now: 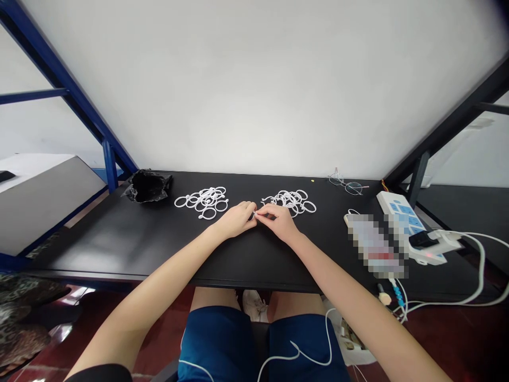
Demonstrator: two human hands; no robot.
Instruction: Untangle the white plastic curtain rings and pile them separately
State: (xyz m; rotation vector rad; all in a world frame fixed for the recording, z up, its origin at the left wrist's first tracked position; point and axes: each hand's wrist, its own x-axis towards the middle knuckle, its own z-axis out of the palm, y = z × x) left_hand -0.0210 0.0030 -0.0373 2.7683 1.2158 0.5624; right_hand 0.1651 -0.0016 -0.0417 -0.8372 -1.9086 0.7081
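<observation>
My left hand (237,217) and my right hand (278,220) meet at the middle of the black table (119,239), fingertips pinched together on a small white plastic ring (255,214). Behind the left hand lies a pile of white rings (203,201). A second pile of white rings (292,200) lies just behind the right hand. Both hands rest on or just above the tabletop.
A crumpled black bag (148,185) sits at the back left. Eyeglasses (347,184) lie at the back right. A white power strip (409,225) with cables and a blurred flat object (376,244) occupy the right side. Blue frame bars (107,159) stand left.
</observation>
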